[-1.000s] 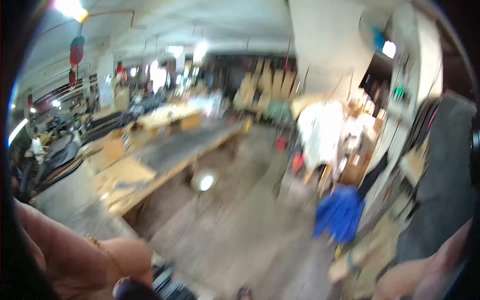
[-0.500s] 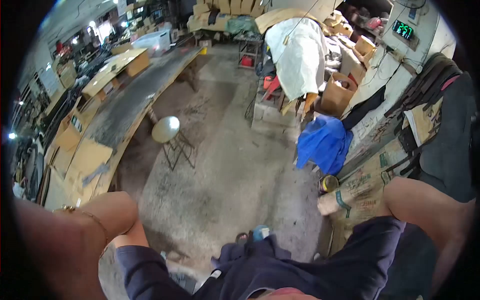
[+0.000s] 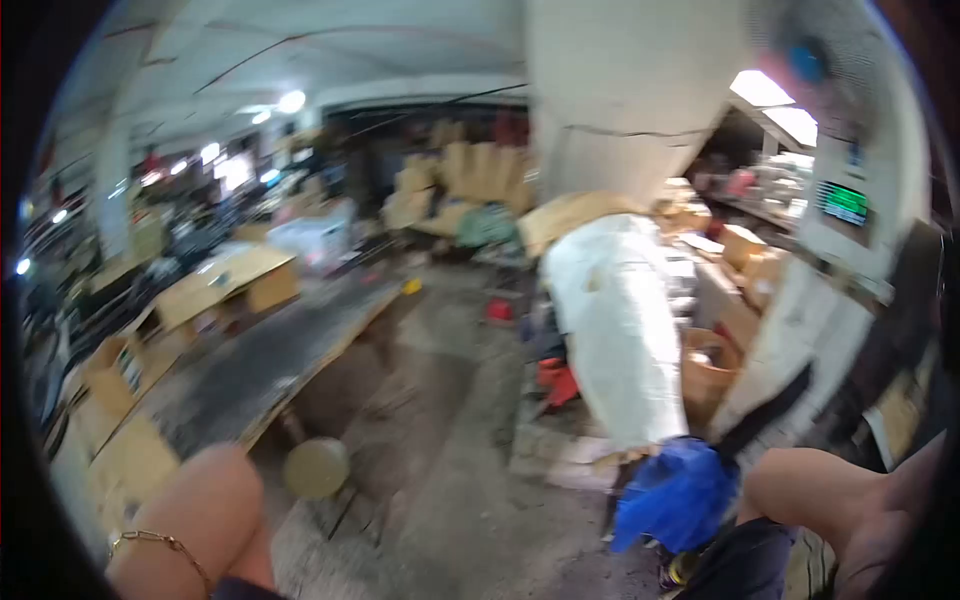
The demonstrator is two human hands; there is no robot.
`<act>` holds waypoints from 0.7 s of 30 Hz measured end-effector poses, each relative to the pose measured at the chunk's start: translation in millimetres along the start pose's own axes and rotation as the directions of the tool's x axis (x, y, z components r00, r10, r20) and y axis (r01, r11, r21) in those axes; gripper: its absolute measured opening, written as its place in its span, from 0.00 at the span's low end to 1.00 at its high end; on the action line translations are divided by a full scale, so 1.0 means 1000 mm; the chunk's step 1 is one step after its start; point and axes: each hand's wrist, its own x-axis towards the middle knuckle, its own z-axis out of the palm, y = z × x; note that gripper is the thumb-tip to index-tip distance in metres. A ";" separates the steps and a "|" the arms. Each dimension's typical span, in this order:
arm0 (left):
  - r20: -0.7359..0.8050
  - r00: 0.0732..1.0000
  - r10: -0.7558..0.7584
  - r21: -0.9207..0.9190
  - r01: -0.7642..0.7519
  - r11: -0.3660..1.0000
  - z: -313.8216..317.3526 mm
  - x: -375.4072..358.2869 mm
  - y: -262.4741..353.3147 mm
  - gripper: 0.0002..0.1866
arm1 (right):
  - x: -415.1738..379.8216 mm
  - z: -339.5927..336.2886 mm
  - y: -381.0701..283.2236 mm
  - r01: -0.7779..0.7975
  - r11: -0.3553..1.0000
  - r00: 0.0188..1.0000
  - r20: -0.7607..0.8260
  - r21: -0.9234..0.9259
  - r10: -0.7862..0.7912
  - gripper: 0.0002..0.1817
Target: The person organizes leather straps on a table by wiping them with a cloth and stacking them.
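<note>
One long workbench (image 3: pixel 270 365) flanks a cluttered concrete floor (image 3: pixel 450 480)

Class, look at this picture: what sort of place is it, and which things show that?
Probably a workshop or warehouse: a long workbench with cardboard boxes, stacked cartons at the back, and a bare concrete floor.

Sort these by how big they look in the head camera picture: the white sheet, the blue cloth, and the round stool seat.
1. White sheet, biggest by far.
2. Blue cloth.
3. Round stool seat, smallest.
The picture is blurry, and these sit at different distances, so real sizes may differ.
</note>
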 end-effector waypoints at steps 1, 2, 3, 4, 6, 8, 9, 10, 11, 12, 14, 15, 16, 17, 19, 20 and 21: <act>0.038 0.999 -0.022 0.048 0.020 0.999 -0.004 -0.005 -0.010 0.20 | -0.025 0.018 0.013 -0.041 0.999 0.998 -0.045 0.030 0.042 0.12; 0.074 0.997 -0.035 0.097 0.028 0.995 -0.007 -0.012 -0.020 0.20 | -0.048 0.041 0.025 -0.068 0.996 0.993 -0.091 0.057 0.073 0.13; 0.097 0.995 -0.022 0.138 0.009 0.990 -0.011 -0.019 -0.029 0.20 | -0.067 0.058 0.033 -0.072 0.994 0.987 -0.135 0.081 0.082 0.13; 0.108 0.994 -0.001 0.174 -0.018 0.985 -0.015 -0.027 -0.037 0.20 | -0.083 0.077 0.038 -0.055 0.993 0.982 -0.173 0.100 0.072 0.13; 0.139 0.988 0.061 0.219 -0.091 0.971 -0.026 -0.044 -0.050 0.20 | -0.114 0.113 0.041 -0.021 0.992 0.964 -0.262 0.121 0.053 0.13; 0.123 0.987 0.099 0.263 -0.129 0.956 -0.039 -0.061 -0.066 0.20 | -0.138 0.149 0.040 -0.038 0.986 0.945 -0.315 0.165 0.089 0.13; 0.108 0.988 0.106 0.296 -0.134 0.946 -0.050 -0.070 -0.072 0.20 | -0.150 0.171 0.044 -0.069 0.980 0.937 -0.326 0.185 0.128 0.13; 0.119 0.986 0.115 0.328 -0.149 0.933 -0.059 -0.080 -0.079 0.20 | -0.166 0.192 0.043 -0.119 0.972 0.920 -0.346 0.205 0.185 0.13; 0.117 0.984 0.137 0.363 -0.171 0.916 -0.068 -0.091 -0.085 0.20 | -0.184 0.213 0.040 -0.162 0.961 0.903 -0.359 0.226 0.237 0.13; 0.107 0.980 0.169 0.406 -0.198 0.892 -0.081 -0.105 -0.092 0.20 | -0.203 0.233 0.034 -0.214 0.946 0.881 -0.372 0.242 0.294 0.13; 0.090 0.968 0.236 0.502 -0.248 0.828 -0.099 -0.132 -0.105 0.20 | -0.256 0.269 0.017 -0.390 0.874 0.809 -0.345 0.289 0.475 0.14; 0.052 0.955 0.292 0.568 -0.269 0.778 -0.111 -0.149 -0.108 0.20 | -0.293 0.288 -0.004 -0.531 0.785 0.738 -0.282 0.319 0.614 0.14; 0.012 0.949 0.315 0.640 -0.249 0.726 -0.124 -0.174 -0.106 0.20 | -0.329 0.309 -0.029 -0.693 0.638 0.620 -0.176 0.335 0.765 0.14; -0.061 0.969 0.241 0.684 -0.135 0.717 -0.134 -0.203 -0.109 0.16 | -0.364 0.327 -0.060 -0.865 0.397 0.424 0.023 0.306 0.906 0.14; -0.320 0.921 -0.221 0.706 0.388 0.593 -0.141 -0.300 -0.096 0.10 | -0.417 0.376 -0.114 -0.978 -0.084 0.004 0.420 0.192 0.908 0.14; -0.445 0.731 -0.517 0.651 0.660 0.374 -0.142 -0.354 -0.080 0.10 | -0.429 0.403 -0.141 -0.963 -0.199 -0.073 0.540 0.180 0.838 0.12; -0.488 0.369 -0.791 0.541 0.839 0.058 -0.146 -0.397 -0.069 0.08 | -0.455 0.421 -0.173 -0.908 -0.392 -0.207 0.653 0.150 0.729 0.08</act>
